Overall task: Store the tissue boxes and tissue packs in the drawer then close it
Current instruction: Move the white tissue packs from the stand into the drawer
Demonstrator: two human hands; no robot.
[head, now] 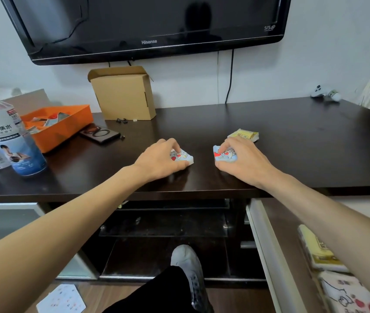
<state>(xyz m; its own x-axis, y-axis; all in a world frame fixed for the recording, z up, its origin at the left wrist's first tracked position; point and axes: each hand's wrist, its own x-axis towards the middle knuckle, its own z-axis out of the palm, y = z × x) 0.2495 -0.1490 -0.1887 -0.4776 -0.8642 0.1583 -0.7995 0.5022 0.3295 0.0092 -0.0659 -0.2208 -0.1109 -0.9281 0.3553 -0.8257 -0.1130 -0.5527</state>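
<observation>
On the dark tabletop [269, 141], left hand [159, 160] gripping left tissue pack [185, 157], right hand [245, 161] gripping right tissue pack [221, 154]

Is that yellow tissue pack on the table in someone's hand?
No, the yellow tissue pack lies untouched behind the right hand.

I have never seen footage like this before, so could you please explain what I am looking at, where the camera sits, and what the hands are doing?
There is no machine here. A person wears a wide-angle camera on the head, looking forward and down, so you see their own bare arms reaching out.

Both hands rest on a dark tabletop below a wall-mounted television. The left hand grips one small blue tissue pack, and the right hand grips a matching one. A yellow tissue pack lies just behind the right hand, untouched.

Also on the tabletop: a cardboard box, an orange tray and water bottles.

At the lower right, an open drawer already holds some tissue packages.
</observation>
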